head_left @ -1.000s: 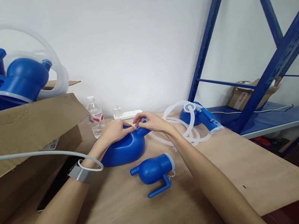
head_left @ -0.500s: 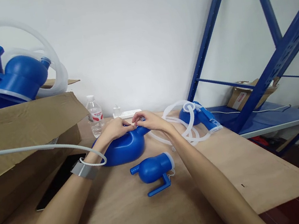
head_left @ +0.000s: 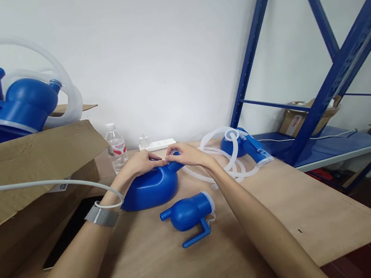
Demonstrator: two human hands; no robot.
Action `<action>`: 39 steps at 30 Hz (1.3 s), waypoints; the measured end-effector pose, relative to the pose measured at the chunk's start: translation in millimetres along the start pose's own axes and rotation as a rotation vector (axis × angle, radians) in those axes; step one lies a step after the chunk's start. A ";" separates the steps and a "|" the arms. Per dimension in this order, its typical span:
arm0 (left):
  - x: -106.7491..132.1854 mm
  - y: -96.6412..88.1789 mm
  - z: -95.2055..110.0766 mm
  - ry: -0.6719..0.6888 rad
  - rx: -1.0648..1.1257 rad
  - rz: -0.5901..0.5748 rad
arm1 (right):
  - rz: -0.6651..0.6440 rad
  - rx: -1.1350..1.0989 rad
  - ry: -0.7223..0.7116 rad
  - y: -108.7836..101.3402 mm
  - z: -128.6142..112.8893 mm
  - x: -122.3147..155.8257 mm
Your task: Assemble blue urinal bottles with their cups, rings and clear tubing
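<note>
A large blue plastic bottle lies on the wooden table, its neck pointing right. Over its top, my left hand and my right hand meet with fingertips pinched near the base of the neck. Whatever small part is between the fingers is hidden. Nearer to me lies a smaller blue jug-shaped piece with a short ribbed spout, an angled handle and a white rim. A grey band circles my left wrist, with a white cable looped by it.
A cardboard box at left holds several blue pieces and clear tubing. Behind stand a water bottle and a white power strip. Coiled tubing and another blue piece lie at right, before a blue metal shelf.
The view has shifted slightly. My hands stay at the bottle's neck, with the fingertips of both now closer together. The other things have stayed in place.
</note>
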State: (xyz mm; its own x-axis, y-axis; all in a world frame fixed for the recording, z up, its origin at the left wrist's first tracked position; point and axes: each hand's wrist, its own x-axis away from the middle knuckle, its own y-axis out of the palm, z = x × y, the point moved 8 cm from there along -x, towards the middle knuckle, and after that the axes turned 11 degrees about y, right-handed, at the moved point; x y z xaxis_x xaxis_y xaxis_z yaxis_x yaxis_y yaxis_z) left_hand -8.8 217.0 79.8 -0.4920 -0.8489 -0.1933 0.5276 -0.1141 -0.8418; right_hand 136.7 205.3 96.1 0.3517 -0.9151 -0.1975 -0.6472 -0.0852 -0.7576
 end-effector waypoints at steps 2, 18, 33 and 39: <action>0.0 -0.3 0.3 -0.005 -0.002 0.006 | 0.007 0.025 0.005 0.1 -1.5 1.6; 3.3 -2.9 3.4 -0.037 -0.028 0.044 | -0.037 -0.121 -0.056 1.4 -0.4 -2.0; 4.5 -5.2 0.9 -0.038 -0.165 0.111 | 0.113 0.090 -0.033 -2.2 0.8 0.6; 16.1 -15.6 12.8 0.069 -0.480 0.301 | 0.343 0.103 -0.186 -55.0 -18.3 53.1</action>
State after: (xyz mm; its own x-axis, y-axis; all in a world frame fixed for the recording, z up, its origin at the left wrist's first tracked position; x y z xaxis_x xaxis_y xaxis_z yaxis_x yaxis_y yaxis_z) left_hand -16.0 198.6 96.3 -0.4209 -0.7704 -0.4788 0.2858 0.3883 -0.8761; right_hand 178.6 154.2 138.6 0.2498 -0.7956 -0.5519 -0.6805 0.2612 -0.6846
